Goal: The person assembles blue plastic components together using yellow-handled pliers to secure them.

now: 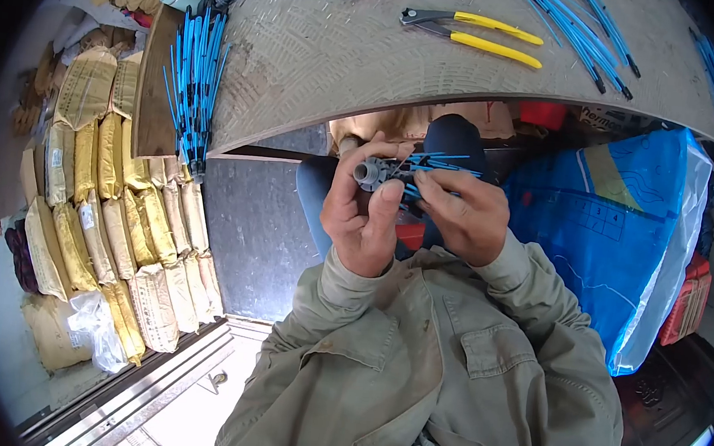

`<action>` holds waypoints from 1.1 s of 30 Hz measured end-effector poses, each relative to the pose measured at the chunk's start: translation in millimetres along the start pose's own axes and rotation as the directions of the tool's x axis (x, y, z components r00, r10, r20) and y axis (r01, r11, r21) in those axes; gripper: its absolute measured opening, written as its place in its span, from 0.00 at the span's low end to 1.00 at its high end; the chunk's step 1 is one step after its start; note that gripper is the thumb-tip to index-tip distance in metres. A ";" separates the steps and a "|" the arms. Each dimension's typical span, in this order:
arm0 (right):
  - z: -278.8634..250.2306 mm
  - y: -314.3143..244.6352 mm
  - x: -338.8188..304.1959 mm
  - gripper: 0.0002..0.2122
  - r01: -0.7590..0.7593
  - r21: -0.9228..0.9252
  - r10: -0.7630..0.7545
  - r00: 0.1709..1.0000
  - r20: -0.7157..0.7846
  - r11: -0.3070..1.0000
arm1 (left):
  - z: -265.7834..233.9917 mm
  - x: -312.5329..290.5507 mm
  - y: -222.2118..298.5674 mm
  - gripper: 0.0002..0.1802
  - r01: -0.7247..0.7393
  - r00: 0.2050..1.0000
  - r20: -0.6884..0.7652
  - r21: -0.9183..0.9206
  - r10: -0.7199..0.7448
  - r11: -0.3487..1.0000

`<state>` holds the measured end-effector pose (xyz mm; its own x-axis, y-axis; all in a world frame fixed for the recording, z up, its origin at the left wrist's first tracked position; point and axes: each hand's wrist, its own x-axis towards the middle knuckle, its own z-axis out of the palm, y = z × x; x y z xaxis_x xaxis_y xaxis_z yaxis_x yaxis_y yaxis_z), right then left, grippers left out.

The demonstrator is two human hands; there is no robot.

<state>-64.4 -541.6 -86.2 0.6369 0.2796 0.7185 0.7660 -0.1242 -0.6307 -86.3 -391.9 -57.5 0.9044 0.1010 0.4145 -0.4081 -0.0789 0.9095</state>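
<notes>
Over my lap, my left hand (pixel 359 215) is closed around a grey plastic fitting (pixel 367 173) with a round, threaded, hollow end. Thin blue rods (pixel 443 159) stick out from the fitting toward the right. My right hand (pixel 466 214) pinches at the rods where they meet the fitting, thumb and fingers pressed together. Its fingers hide part of the joint, so I cannot see exactly how the rods sit in it.
On the worktable (pixel 320 67) ahead lie end-cutting pincers (pixel 498 50) with yellow handles and loose blue rods (pixel 573 30). A finished-looking rod bundle (pixel 193 81) hangs at its left edge. Stacked packages (pixel 112 163) fill the left; a blue bag (pixel 605 202) stands right.
</notes>
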 end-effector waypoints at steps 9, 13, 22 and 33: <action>-0.8 -1.1 4.7 0.15 -0.105 0.065 0.105 0.994 0.010 0.992 | 7.5 -6.2 -9.3 0.25 -0.049 0.999 0.021 -0.070 0.050 0.996; -4.0 10.1 8.6 0.13 -0.046 0.066 0.043 0.998 0.048 0.997 | 7.0 -9.8 -8.1 0.26 -0.012 0.999 0.029 -0.020 0.012 1.000; -9.9 20.5 4.9 0.17 0.135 -0.033 -0.124 0.968 0.216 0.990 | 19.2 -13.2 -7.5 0.19 -0.070 0.996 -0.067 -0.098 0.064 0.993; -26.4 -6.8 -8.8 0.06 -0.401 0.283 0.348 0.911 0.220 0.871 | 20.7 -14.7 0.1 0.14 -0.112 0.993 0.028 -0.016 0.112 0.994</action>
<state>-72.9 -568.4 -80.5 0.8279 0.4212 0.3703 0.3868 0.0491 -0.9208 -97.1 -413.9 -64.1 0.8561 0.0635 0.5129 -0.5085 -0.0738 0.8579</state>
